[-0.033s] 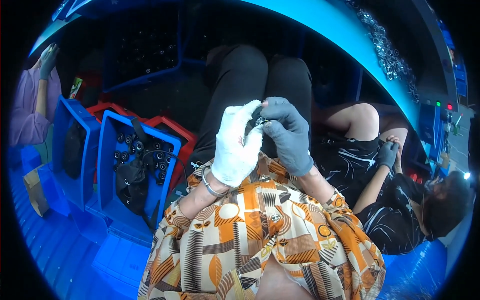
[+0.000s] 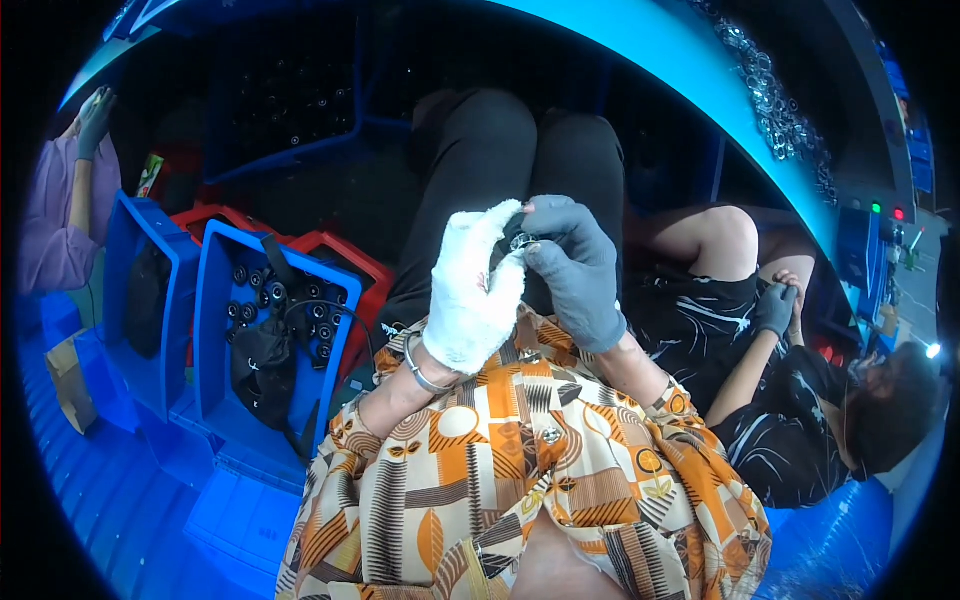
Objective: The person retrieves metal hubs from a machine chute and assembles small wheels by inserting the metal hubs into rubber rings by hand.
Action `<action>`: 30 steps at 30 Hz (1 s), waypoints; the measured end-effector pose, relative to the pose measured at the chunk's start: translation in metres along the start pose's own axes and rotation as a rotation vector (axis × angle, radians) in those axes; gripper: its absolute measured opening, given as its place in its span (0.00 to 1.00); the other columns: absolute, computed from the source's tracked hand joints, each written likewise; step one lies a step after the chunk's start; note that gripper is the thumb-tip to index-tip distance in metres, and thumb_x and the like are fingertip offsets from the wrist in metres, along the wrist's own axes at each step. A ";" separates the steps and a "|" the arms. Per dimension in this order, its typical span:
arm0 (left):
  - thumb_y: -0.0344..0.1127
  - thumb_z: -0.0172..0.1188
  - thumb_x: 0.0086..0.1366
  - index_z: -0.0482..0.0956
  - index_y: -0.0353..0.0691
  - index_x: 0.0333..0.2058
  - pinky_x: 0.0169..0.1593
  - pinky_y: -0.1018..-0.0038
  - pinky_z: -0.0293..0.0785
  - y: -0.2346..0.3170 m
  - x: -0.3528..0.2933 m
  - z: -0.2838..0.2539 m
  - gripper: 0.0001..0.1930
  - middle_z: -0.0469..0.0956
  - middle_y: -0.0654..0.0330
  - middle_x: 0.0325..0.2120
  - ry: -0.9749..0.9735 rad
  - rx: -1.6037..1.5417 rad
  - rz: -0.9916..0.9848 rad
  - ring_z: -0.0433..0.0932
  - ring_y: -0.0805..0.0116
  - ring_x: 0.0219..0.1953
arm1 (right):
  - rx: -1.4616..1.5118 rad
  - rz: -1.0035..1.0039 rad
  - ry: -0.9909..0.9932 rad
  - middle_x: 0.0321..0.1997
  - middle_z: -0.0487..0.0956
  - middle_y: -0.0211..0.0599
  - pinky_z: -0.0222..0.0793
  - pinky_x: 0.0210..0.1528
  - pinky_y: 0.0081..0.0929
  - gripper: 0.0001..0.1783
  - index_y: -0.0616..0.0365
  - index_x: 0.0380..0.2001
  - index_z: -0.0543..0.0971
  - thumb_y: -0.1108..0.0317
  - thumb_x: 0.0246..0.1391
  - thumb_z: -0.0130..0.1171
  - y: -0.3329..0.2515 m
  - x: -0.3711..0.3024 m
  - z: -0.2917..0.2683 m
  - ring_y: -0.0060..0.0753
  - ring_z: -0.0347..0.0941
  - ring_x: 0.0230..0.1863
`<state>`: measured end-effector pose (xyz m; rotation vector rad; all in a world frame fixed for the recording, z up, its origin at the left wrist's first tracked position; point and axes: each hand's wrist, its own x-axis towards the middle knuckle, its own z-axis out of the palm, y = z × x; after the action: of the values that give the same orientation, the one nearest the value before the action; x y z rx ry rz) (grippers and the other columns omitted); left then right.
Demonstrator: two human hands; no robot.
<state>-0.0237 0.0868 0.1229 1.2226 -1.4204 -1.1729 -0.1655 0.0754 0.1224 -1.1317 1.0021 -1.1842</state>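
Note:
Above my lap, my left hand (image 2: 468, 290), in a white fuzzy glove, meets my right hand (image 2: 580, 272), in a grey glove with bare fingertips. Between them is a small shiny metal ring (image 2: 521, 241), pinched by the fingertips of both hands. The thumbs and forefingers curl toward each other around it. Much of the ring is hidden by the fingers, so its finer details do not show.
At left stands a blue bin (image 2: 207, 330) with several dark round parts and a black pouch (image 2: 265, 365). Red bins (image 2: 345, 255) sit behind it. Shiny rings (image 2: 770, 100) lie along a blue table edge (image 2: 640, 60). Co-workers (image 2: 775, 310) sit on both sides.

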 end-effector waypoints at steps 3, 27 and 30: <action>0.22 0.49 0.56 0.70 0.35 0.52 0.38 0.76 0.69 -0.006 0.001 -0.003 0.22 0.67 0.56 0.39 0.031 0.147 0.122 0.70 0.70 0.34 | -0.100 0.124 0.091 0.45 0.71 0.35 0.74 0.41 0.17 0.13 0.64 0.42 0.76 0.78 0.51 0.57 -0.001 0.002 0.004 0.21 0.73 0.38; 0.26 0.54 0.63 0.74 0.36 0.46 0.33 0.78 0.75 -0.045 0.008 0.039 0.13 0.74 0.58 0.35 0.068 -0.266 -0.387 0.77 0.73 0.32 | -0.144 0.253 0.157 0.41 0.77 0.34 0.71 0.42 0.17 0.13 0.64 0.45 0.75 0.74 0.56 0.54 0.043 -0.004 -0.027 0.19 0.73 0.38; 0.27 0.54 0.64 0.73 0.36 0.48 0.39 0.78 0.77 -0.047 0.009 0.033 0.14 0.75 0.58 0.39 0.021 -0.217 -0.377 0.78 0.72 0.37 | -0.231 0.249 0.126 0.42 0.77 0.35 0.71 0.43 0.18 0.16 0.64 0.48 0.74 0.74 0.56 0.55 0.041 -0.008 -0.031 0.20 0.73 0.39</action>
<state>-0.0506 0.0785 0.0718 1.3775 -1.0395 -1.5201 -0.1897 0.0806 0.0772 -1.0825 1.3632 -0.9659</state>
